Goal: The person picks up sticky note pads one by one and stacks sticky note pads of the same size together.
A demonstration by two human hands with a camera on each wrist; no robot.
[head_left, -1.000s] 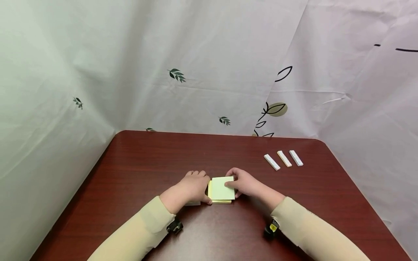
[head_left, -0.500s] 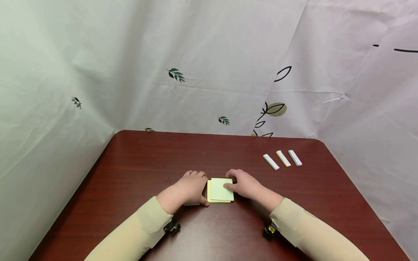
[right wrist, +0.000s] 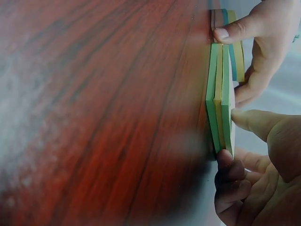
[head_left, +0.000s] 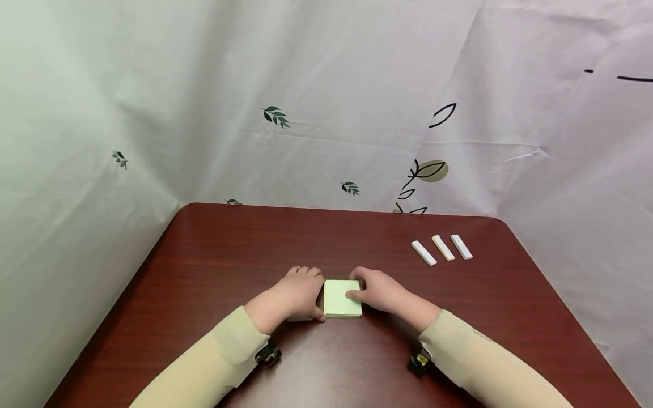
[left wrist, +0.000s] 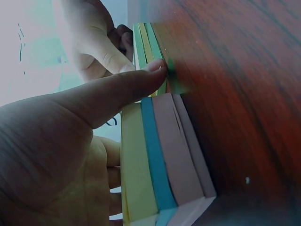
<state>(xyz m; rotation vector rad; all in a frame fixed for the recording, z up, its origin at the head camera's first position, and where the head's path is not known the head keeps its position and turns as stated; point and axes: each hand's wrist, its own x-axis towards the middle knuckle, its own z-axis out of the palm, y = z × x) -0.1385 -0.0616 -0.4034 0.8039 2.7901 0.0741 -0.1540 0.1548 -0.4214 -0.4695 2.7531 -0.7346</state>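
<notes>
Well in from the far edge of the surface (head_left: 326,371), your left hand (head_left: 293,297) arches over the left stack (left wrist: 138,160): one yellow pad, one blue, at least one pink. That grip is spread wide. Immediately to its right lies the right stack (head_left: 335,297), two green pads and one yellow; being square, it shows no long axis. Your right hand (head_left: 380,290), the nearer, pinches its right side, thumb on top. Three bars (head_left: 442,247) lie toward the far right corner.
</notes>
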